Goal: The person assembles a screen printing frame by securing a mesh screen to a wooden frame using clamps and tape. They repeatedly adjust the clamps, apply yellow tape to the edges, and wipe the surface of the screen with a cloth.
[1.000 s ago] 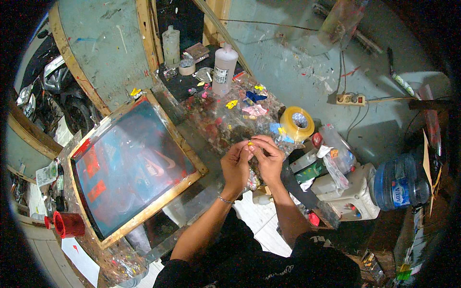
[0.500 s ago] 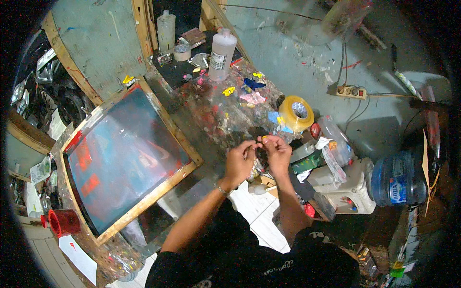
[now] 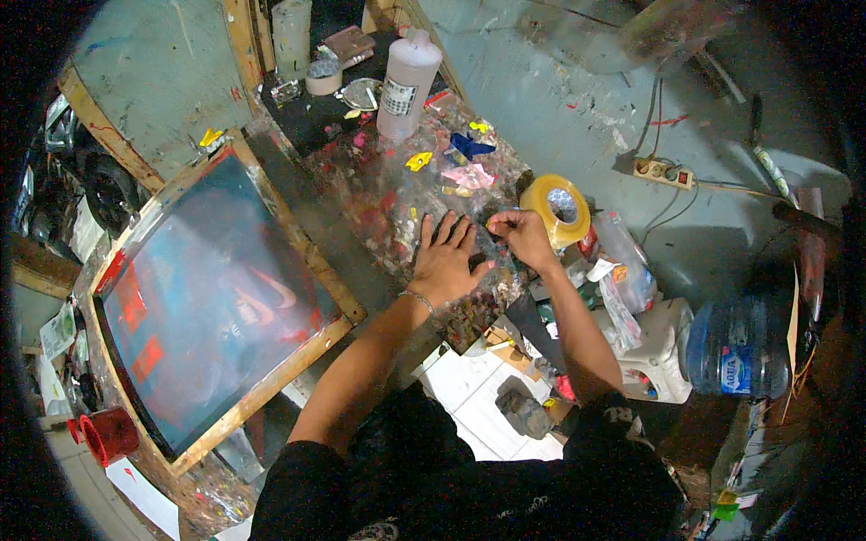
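Observation:
My left hand (image 3: pixel 445 266) lies flat on the paint-stained bench top (image 3: pixel 383 194), its fingers spread and holding nothing. To its right, my right hand (image 3: pixel 523 236) is closed in a pinch low over the bench. A small yellow piece (image 3: pixel 491 223) shows at its fingertips, too small to identify. Right beside that hand stands a roll of clear yellowish tape (image 3: pixel 577 225). Beyond my hands lie a yellow scrap (image 3: pixel 419 161), a dark blue scrap (image 3: pixel 469 148) and a pink scrap (image 3: pixel 470 177).
A wood-framed printing screen (image 3: pixel 212 298) fills the left side. A translucent bottle (image 3: pixel 410 86) stands at the back of the bench. Right of the bench are a white jerrycan (image 3: pixel 663 338) and a blue water jug (image 3: pixel 735 347). A red cup (image 3: pixel 113 435) sits at the lower left.
My hands have come apart. The left has opened and gone down flat on the bench; the right has moved slightly farther away, still pinching. My view has shifted a little.

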Available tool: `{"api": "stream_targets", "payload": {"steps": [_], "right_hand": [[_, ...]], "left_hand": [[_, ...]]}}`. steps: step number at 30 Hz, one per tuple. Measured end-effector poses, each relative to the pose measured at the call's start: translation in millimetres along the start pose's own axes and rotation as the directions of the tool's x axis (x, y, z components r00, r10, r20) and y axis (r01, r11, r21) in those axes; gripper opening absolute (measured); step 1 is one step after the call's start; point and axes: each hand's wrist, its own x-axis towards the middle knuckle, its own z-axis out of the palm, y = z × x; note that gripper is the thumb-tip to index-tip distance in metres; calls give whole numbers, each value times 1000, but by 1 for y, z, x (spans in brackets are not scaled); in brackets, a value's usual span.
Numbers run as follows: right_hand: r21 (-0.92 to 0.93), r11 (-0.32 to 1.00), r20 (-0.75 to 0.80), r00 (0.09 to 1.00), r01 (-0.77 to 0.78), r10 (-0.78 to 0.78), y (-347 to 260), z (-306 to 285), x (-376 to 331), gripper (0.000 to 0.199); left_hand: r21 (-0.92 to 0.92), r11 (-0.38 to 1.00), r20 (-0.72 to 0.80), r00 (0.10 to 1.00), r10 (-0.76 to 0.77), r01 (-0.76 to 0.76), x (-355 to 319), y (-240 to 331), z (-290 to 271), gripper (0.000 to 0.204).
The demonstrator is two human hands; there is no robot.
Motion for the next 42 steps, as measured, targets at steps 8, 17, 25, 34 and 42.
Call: {"api": "stream_targets", "payload": {"steps": [8, 17, 25, 34, 42], "right_hand": [[-339, 912, 141, 971, 231, -193, -18, -8, 35, 10], [-379, 901, 271, 956, 213, -112, -19, -6, 56, 9], [-304, 946, 340, 940, 114, -4, -14, -17, 53, 11], [-350, 935, 398, 911, 46, 104, -17, -22, 56, 11], [-285, 957, 354, 934, 58, 49, -9, -19, 55, 13]], "left_hand": [[-21, 997, -16, 997, 71, -71, -3, 2, 8, 76], [-42, 994, -14, 995, 101, -102, -7, 3, 4, 68], [-129, 981, -116, 985, 128, -143, -9, 0, 5, 64], [-109, 985, -91, 988, 126, -136, -9, 0, 6, 65], [-56, 990, 16, 992, 129, -128, -8, 1, -3, 66]]}}
